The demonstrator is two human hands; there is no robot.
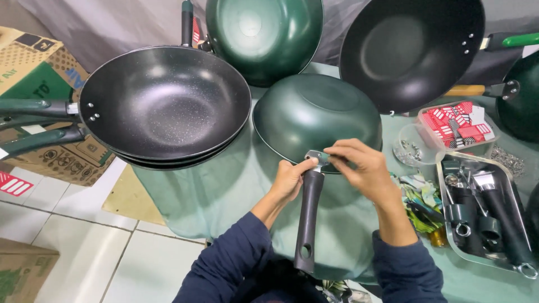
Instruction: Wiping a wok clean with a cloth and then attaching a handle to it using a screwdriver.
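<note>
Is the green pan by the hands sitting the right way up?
No, the green pan lies upside down, its rounded bottom facing up, while both hands touch its handle joint.

Brown cardboard box (33,67) w/ green panel and blue print stands far left behind the pan handles; another brown carton (22,272) w/ green print sits bottom-left on the tile floor, a red-white striped label (14,183) just above it. Right side of tabletop: clear plastic tub (457,128) packed w/ small red-white tags, plus a loose pile of green-yellow paper labels (422,203) beside the metal tray.
</note>
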